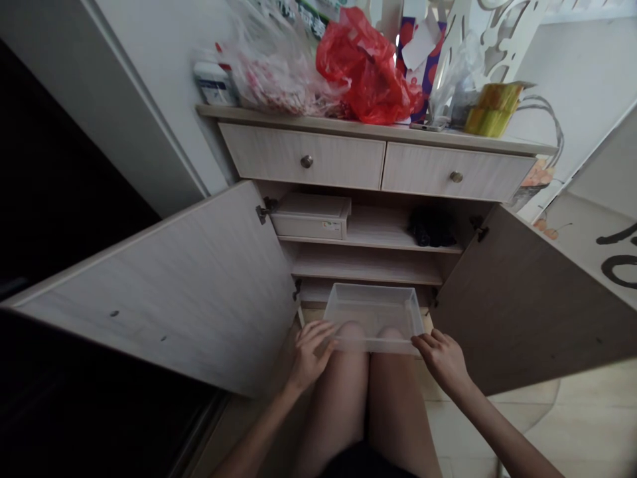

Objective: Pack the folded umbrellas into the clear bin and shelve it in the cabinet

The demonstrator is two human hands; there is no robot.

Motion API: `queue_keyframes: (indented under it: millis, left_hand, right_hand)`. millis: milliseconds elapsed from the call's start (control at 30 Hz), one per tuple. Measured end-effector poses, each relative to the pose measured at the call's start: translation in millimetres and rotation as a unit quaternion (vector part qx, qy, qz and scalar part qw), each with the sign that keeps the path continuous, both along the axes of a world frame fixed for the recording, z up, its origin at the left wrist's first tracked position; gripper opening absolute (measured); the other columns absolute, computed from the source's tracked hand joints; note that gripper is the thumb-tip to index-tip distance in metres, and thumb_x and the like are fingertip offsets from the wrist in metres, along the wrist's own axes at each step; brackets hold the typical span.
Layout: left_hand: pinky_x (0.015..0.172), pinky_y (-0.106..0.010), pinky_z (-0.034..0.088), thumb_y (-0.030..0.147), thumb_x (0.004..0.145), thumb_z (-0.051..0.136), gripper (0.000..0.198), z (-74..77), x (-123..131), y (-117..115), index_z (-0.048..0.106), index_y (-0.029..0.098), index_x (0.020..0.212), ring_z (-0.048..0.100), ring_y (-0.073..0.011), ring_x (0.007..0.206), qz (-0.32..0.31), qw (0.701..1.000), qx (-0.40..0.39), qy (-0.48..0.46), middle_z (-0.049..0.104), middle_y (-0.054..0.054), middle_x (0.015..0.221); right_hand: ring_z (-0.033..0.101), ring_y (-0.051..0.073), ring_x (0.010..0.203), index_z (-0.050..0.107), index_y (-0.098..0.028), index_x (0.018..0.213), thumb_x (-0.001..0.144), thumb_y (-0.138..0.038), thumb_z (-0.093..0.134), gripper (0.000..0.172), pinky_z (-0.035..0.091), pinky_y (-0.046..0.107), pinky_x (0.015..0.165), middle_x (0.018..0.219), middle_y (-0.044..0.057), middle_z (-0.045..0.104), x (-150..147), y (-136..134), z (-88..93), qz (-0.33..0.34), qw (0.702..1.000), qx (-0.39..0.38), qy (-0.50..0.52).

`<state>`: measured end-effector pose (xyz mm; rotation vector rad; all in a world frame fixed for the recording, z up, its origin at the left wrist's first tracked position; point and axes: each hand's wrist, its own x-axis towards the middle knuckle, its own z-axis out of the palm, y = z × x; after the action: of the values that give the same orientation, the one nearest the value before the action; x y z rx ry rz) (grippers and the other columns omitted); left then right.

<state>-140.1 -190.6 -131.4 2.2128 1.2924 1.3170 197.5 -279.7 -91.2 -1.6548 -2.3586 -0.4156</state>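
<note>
A clear plastic drawer box (374, 305) is held level above my knees, in front of the open cabinet. My left hand (312, 352) grips its near left corner, fingers over the rim and thumb along the front. At the near right corner my right hand (442, 355) pinches the edge between thumb and fingers. Through the see-through bottom my knees show, and nothing lies inside the box. On the cabinet's upper shelf, to the left, sits a white storage box (313, 216) with a small label. A dark, crumpled item (432, 227) lies at that shelf's right end.
Both cabinet doors, left (164, 285) and right (537, 305), stand wide open beside my arms. Two closed drawers (343, 159) are above the shelves. The cabinet top carries a red plastic bag (365, 70), a clear bag (279, 66), a white bottle (213, 83) and a yellow package (492, 109).
</note>
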Motion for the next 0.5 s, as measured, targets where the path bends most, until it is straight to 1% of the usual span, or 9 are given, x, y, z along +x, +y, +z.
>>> queue_keyframes:
  millis: [67, 100, 133, 200, 233, 300, 367, 433, 500]
  left_hand:
    - [0.110, -0.052, 0.044, 0.047, 0.089, 0.059, 0.042, -4.9, 7.1, 8.0, 0.073, 0.024, 0.121, 0.059, -0.0307, 0.129, 0.075, 0.986, -0.112, -0.101, 0.068, -0.014, 0.133]
    - [0.114, -0.051, 0.040, 0.051, 0.089, 0.057, 0.050, -6.4, 10.4, 11.6, 0.070, 0.022, 0.127, 0.053, -0.0313, 0.136, 0.103, 0.967, -0.187, -0.142, 0.062, -0.015, 0.141]
    - [0.117, -0.050, 0.037, 0.053, 0.089, 0.055, 0.056, -7.3, 13.2, 14.5, 0.066, 0.020, 0.132, 0.048, -0.0314, 0.142, 0.114, 0.942, -0.264, -0.174, 0.058, -0.016, 0.146]
    - [0.120, -0.047, 0.034, 0.055, 0.092, 0.051, 0.059, -7.3, 16.8, 17.4, 0.062, 0.019, 0.138, 0.042, -0.0301, 0.146, 0.084, 0.892, -0.386, -0.219, 0.055, -0.014, 0.150]
    - [0.121, -0.046, 0.033, 0.056, 0.093, 0.049, 0.059, -6.5, 17.5, 17.5, 0.062, 0.020, 0.138, 0.042, -0.0295, 0.147, 0.059, 0.874, -0.422, -0.234, 0.054, -0.013, 0.151]
    - [0.121, -0.045, 0.033, 0.059, 0.092, 0.050, 0.061, -4.0, 17.3, 16.7, 0.062, 0.022, 0.139, 0.041, -0.0295, 0.147, 0.025, 0.854, -0.452, -0.255, 0.053, -0.011, 0.152]
    - [0.120, -0.046, 0.034, 0.063, 0.088, 0.055, 0.065, -1.0, 16.4, 16.2, 0.062, 0.023, 0.139, 0.040, -0.0306, 0.147, 0.010, 0.849, -0.457, -0.264, 0.054, -0.010, 0.151]
    - [0.120, -0.048, 0.035, 0.069, 0.083, 0.058, 0.072, 1.1, 16.1, 17.1, 0.064, 0.022, 0.138, 0.039, -0.0320, 0.148, -0.011, 0.851, -0.453, -0.264, 0.055, -0.010, 0.150]
    - [0.119, -0.050, 0.037, 0.076, 0.077, 0.058, 0.081, 1.2, 17.0, 18.8, 0.065, 0.020, 0.136, 0.040, -0.0339, 0.147, -0.026, 0.855, -0.448, -0.261, 0.055, -0.011, 0.149]
  right_hand:
    - [0.066, 0.019, 0.082, 0.076, -0.027, 0.100, 0.090, -0.012, 0.065, 0.021, 0.048, 0.029, 0.069, 0.086, 0.003, 0.075, 0.2, 3.2, 8.9, 0.002, 0.998, -0.058, -0.015]
    - [0.067, 0.020, 0.085, 0.077, -0.027, 0.101, 0.089, -0.016, 0.068, 0.018, 0.049, 0.029, 0.070, 0.087, 0.003, 0.075, 0.9, 5.4, 14.5, 0.004, 0.996, -0.092, -0.018]
    - [0.068, 0.021, 0.088, 0.077, -0.027, 0.102, 0.089, -0.021, 0.070, 0.016, 0.049, 0.029, 0.070, 0.090, 0.004, 0.076, 2.1, 8.9, 20.9, 0.005, 0.992, -0.125, -0.014]
    - [0.070, 0.023, 0.090, 0.078, -0.028, 0.106, 0.087, -0.034, 0.074, 0.020, 0.049, 0.029, 0.070, 0.097, 0.005, 0.077, 6.9, 22.9, 36.2, -0.010, 0.984, -0.176, 0.016]
    - [0.070, 0.024, 0.090, 0.077, -0.028, 0.108, 0.088, -0.039, 0.072, 0.024, 0.049, 0.029, 0.070, 0.100, 0.005, 0.077, 10.5, 35.1, 45.0, -0.031, 0.981, -0.185, 0.040]
    - [0.071, 0.024, 0.089, 0.077, -0.026, 0.110, 0.095, -0.043, 0.061, 0.027, 0.049, 0.030, 0.070, 0.101, 0.006, 0.077, 19.7, 71.7, 64.1, -0.104, 0.977, -0.163, 0.088]
    - [0.069, 0.025, 0.095, 0.076, -0.021, 0.109, 0.102, -0.041, 0.045, 0.037, 0.050, 0.031, 0.074, 0.106, 0.010, 0.075, 30.3, 122.5, 81.6, -0.195, 0.970, -0.095, 0.111]
    - [0.064, 0.027, 0.107, 0.071, -0.015, 0.121, 0.102, -0.038, 0.045, 0.039, 0.050, 0.033, 0.084, 0.117, 0.016, 0.070, 39.8, 178.6, 93.4, -0.254, 0.961, -0.037, 0.105]
    - [0.061, 0.030, 0.115, 0.065, -0.010, 0.129, 0.101, -0.037, 0.049, 0.043, 0.049, 0.036, 0.090, 0.125, 0.021, 0.065, 45.8, 229.0, 97.5, -0.310, 0.945, -0.032, 0.098]
